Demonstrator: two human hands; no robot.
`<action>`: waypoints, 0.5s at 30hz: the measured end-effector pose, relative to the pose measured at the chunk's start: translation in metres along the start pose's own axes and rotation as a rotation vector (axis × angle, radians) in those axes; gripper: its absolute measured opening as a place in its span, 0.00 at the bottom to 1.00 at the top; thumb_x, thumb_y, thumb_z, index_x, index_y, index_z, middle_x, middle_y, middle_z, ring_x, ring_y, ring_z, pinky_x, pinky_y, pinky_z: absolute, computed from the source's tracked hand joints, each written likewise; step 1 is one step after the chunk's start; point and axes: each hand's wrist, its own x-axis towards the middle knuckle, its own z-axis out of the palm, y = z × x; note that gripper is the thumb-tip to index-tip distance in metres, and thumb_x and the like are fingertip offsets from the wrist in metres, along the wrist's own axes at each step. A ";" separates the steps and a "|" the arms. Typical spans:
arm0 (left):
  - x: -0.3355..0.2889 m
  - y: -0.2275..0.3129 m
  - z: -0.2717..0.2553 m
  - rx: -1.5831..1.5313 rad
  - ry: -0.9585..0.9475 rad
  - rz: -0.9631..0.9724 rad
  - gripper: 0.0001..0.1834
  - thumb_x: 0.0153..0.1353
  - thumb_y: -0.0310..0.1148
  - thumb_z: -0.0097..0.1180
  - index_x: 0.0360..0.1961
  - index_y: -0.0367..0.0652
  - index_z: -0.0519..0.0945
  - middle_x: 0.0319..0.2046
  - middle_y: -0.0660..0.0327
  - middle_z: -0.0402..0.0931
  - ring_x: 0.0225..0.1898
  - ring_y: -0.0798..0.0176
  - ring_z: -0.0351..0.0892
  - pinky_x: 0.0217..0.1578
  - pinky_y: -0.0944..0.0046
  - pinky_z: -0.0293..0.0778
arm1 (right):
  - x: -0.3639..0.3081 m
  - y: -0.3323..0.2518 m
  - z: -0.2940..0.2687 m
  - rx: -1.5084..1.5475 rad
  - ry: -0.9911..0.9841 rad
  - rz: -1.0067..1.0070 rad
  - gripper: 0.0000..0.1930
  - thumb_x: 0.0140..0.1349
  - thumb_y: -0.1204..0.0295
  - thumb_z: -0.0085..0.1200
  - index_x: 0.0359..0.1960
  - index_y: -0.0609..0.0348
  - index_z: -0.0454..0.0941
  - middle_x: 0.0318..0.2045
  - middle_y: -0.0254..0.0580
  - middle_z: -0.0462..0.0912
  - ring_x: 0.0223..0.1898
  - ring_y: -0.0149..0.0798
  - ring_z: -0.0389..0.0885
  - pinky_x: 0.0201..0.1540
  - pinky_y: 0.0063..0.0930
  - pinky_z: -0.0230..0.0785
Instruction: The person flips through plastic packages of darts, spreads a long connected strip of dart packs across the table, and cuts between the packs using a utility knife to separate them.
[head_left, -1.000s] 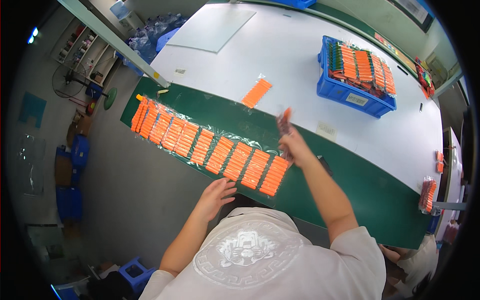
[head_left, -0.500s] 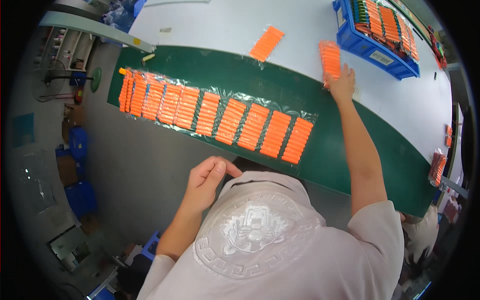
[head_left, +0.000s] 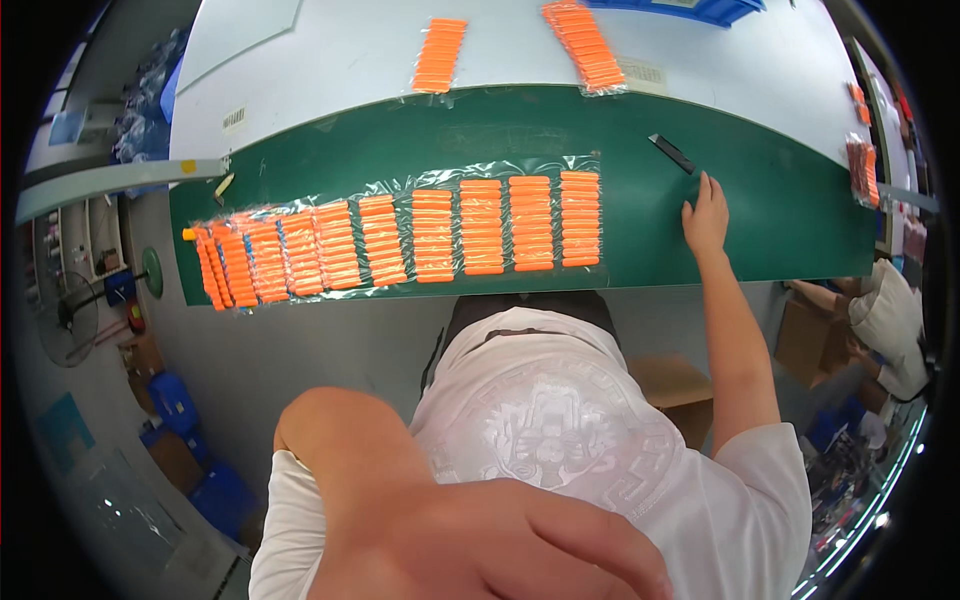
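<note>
My right hand lies over the green mat with fingers stretched and thumb apart. Its fingertips are close to the end of a dark, slim utility knife; whether they touch it I cannot tell. Raised large in the foreground, my left hand shows its back and a finger standing apart, with the rest cut off by the lower edge. Left of the right hand, a long row of clear plastic packs of orange sticks stretches across the mat, overlapping at its left end.
Two more orange packs, one single and one thicker, lie on the white table beyond the green mat. A blue crate stands behind. Cardboard boxes are below the near edge; another person is at right.
My right hand has left the orange pack on the white table and come nearer, beside the knife. My left hand has risen from my waist toward the camera. The view has turned.
</note>
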 end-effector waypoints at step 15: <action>0.011 -0.019 0.039 -0.002 -0.194 -0.152 0.14 0.65 0.31 0.52 0.22 0.39 0.79 0.24 0.55 0.82 0.30 0.59 0.85 0.48 0.42 0.71 | 0.055 -0.028 0.023 0.326 -0.130 0.184 0.15 0.59 0.73 0.53 0.49 0.59 0.73 0.44 0.56 0.78 0.46 0.57 0.78 0.48 0.48 0.72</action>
